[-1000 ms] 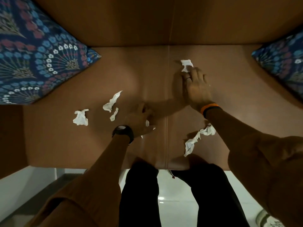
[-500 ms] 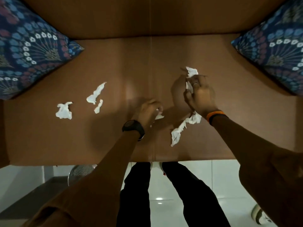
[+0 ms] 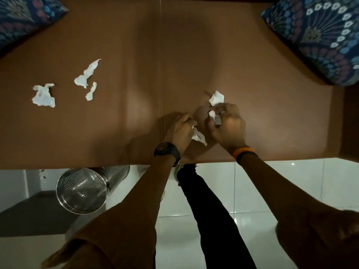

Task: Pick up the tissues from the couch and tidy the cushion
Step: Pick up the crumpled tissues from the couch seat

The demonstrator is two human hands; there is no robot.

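Crumpled white tissue (image 3: 217, 98), thin and creased, gripped in closed right hand (image 3: 227, 126), protruding above the knuckles. Second torn scrap (image 3: 199, 137) pinched in curled left hand (image 3: 179, 131), hanging between both hands. Three loose pieces well apart to the left on smooth brown couch seat (image 3: 116, 123): wadded lump (image 3: 43, 95), long ragged strip (image 3: 87, 74), small twisted sliver (image 3: 91, 91) just beside the strip. Patterned blue cushions at far left corner (image 3: 25, 18) and far right corner (image 3: 320, 35), fabric printed with fan motifs. Black watch (image 3: 167, 151) on left wrist, orange band (image 3: 243, 152) on right. Perforated metal bin (image 3: 82, 190), cylindrical, lying tilted on glossy white tiled floor (image 3: 281, 183) below the seat's front edge.
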